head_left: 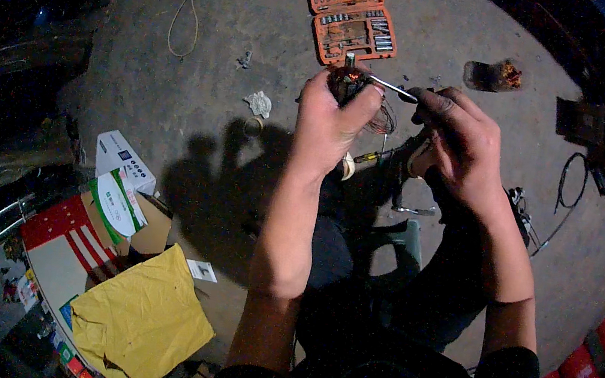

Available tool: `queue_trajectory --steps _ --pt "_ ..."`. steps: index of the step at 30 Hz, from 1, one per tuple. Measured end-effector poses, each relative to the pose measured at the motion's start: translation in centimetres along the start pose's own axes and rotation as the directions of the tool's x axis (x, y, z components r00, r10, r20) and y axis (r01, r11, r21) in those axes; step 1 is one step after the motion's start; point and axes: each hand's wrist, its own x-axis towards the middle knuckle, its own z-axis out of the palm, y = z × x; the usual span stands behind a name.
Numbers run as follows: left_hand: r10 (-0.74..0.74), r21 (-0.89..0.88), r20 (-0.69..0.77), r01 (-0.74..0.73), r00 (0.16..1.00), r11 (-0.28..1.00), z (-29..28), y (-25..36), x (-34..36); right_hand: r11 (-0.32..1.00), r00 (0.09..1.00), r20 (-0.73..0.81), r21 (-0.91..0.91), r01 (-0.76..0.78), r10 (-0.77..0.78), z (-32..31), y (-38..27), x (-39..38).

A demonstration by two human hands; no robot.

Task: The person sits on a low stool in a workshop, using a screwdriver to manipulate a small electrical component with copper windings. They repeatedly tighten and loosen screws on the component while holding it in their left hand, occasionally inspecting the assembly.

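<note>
My left hand (331,121) is closed around a dark motor part that looks like an armature (346,81), with copper-coloured windings and a short metal shaft pointing up. My right hand (464,137) pinches a slim, shiny metal tool (394,89) whose tip meets the part's right side; its exact kind is unclear. Thin loose wires (384,120) show just beyond my left thumb. Below them on the floor lies a screwdriver with a yellow handle (368,156), close to a pale tape-like ring (348,167).
An open orange socket set case (348,15) lies beyond my hands. To the right are a pile of copper-coloured scraps (509,75) and a black cable (572,180). A yellow cloth (143,317) and a white box (123,159) are at the left. A green stool (407,243) stands below me.
</note>
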Motion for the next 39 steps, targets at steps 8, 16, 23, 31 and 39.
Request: queue_trajectory --steps 8,16,23,31,39 --pt "-0.066 0.127 -0.129 0.083 0.989 0.988 0.4 0.0 0.3 0.957 0.996 -0.026 -0.278 0.08 -0.091 1.1 -0.1 0.0" --pt "-0.075 0.269 -0.176 0.121 0.981 0.955 0.0 0.4 0.6 0.982 0.975 0.218 -0.188 0.007 0.035 0.9 0.0 -0.1" --pt "0.027 0.307 -0.113 0.009 0.993 0.952 0.4 -0.4 1.1 0.957 0.912 0.292 -0.057 -0.283 0.287 0.8 0.3 0.6" --pt "0.083 0.312 0.09 -0.107 0.992 0.944 -0.4 -0.1 1.1 0.934 0.909 0.331 0.159 -0.32 0.254 0.6 1.5 0.4" --pt "0.108 0.091 0.245 -0.134 0.963 0.987 -1.2 0.2 0.9 0.829 0.837 0.48 0.333 -0.449 0.261 0.4 2.0 0.5"
